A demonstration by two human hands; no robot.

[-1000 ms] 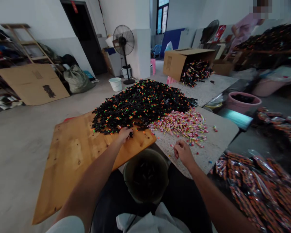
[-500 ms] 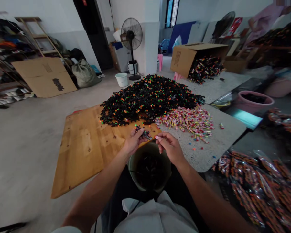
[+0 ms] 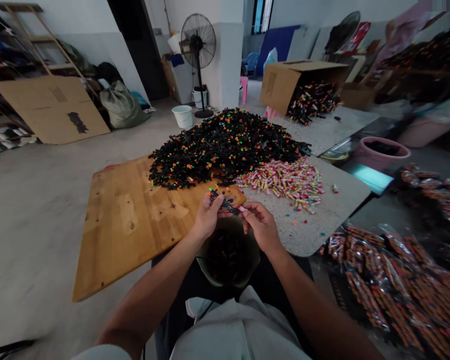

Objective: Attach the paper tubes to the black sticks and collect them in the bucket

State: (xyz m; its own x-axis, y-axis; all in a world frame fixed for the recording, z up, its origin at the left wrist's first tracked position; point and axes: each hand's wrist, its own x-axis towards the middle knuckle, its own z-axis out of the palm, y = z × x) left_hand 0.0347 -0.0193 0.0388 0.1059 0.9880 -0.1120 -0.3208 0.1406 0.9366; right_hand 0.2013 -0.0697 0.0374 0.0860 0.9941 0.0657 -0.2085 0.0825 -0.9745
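Note:
My left hand (image 3: 207, 217) is closed around small black plastic toys (image 3: 227, 204) with orange and green tips. How many it holds is hidden by the fingers. My right hand (image 3: 261, 226) pinches a small pink wrapped tube (image 3: 241, 208), its end against or very close to a black toy. Both hands are above a pale bucket (image 3: 205, 270) between my knees, with dark pieces inside. Beyond them, a large heap of black toys (image 3: 217, 145) covers the back of the wooden board (image 3: 120, 225). A pile of pink and yellow wrapped tubes (image 3: 285, 180) lies to its right.
The grey tabletop (image 3: 303, 230) carries a few loose coloured bits. Behind it, a cardboard box (image 3: 281, 87) on its side spills more pieces. Plastic-bagged goods (image 3: 382, 280) lie at right, near a pink tub (image 3: 384, 145). A fan (image 3: 198, 45) stands behind; another person (image 3: 405, 32) is at far right.
My right hand has brought the pink tube closer to the black toys in my left hand; the gap between them has closed. The camera view has shifted slightly.

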